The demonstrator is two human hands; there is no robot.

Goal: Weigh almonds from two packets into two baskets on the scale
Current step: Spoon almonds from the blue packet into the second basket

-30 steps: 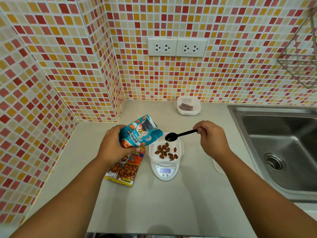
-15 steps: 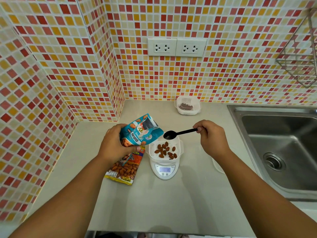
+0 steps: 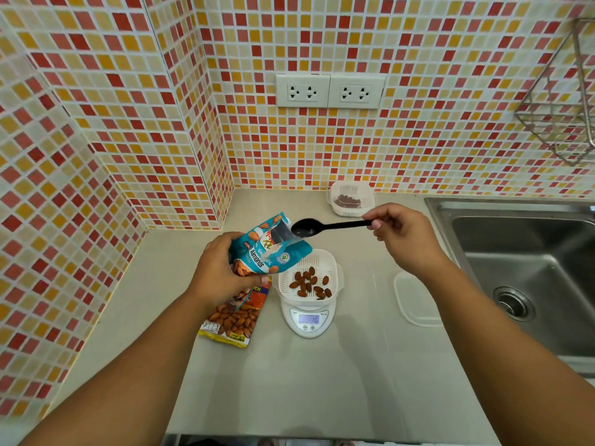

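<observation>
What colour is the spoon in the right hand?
Black; the spoon shows clearly in the head view.

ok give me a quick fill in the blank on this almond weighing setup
1. The left hand grips the ____ almond packet.
2. The right hand pinches a black ____ by its handle.
3. The white basket with loose almonds sits on the ____.
4. The second basket stands by the tiled wall, and the orange packet lies flat on the ____.

Missing words: teal; spoon; scale; counter
</observation>
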